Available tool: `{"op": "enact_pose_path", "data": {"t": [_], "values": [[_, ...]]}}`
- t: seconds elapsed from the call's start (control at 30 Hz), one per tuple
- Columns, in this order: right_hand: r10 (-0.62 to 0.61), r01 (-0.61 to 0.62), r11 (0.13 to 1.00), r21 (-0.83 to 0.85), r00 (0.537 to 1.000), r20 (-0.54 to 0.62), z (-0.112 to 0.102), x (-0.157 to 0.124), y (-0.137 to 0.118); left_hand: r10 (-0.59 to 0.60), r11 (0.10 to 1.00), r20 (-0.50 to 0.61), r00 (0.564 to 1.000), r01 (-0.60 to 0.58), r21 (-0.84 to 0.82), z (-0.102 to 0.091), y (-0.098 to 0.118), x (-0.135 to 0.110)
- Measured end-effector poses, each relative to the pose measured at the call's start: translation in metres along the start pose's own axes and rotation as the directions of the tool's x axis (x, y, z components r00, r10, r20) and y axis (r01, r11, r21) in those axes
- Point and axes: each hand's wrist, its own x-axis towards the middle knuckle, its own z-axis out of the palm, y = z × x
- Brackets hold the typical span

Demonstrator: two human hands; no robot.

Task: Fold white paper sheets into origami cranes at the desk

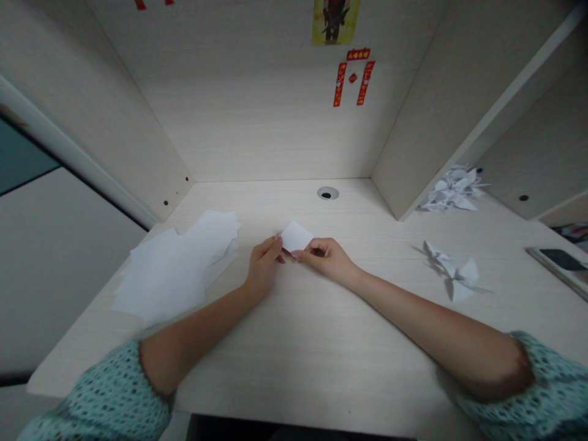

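A small piece of folded white paper (296, 235) is held between my two hands, just above or on the middle of the desk. My left hand (266, 260) pinches its left corner between thumb and fingers. On the other side, my right hand (325, 256) grips the lower right edge, thumb underneath near the bottom corner. The paper looks like a diamond with its top corner pointing away from me. A spread pile of white paper sheets (169, 275) lies to the left of my left hand.
Folded paper cranes (454, 275) lie right of my right forearm, with a heap of folded white paper (454, 188) behind them by the upright panel (413, 122). A phone (563, 263) rests at the far right. A round cable hole (327, 193) is near the back wall.
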Motion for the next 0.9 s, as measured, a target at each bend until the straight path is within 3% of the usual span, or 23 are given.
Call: {"op": "enact_pose_path", "data": {"t": [0.53, 0.9], "values": [[0.012, -0.012, 1.0, 0.0, 1.0, -0.001, -0.0009, -0.0001, 0.0013, -0.008, 0.99, -0.007, 1.0, 0.009, 0.138, 0.0007, 0.0073, -0.0013], [0.0, 0.0, 1.0, -0.029, 1.0, 0.002, -0.002, -0.0016, 0.0011, -0.087, 0.996, -0.052, 0.995, 0.085, -0.035, -0.0006, 0.0025, 0.0011]]}}
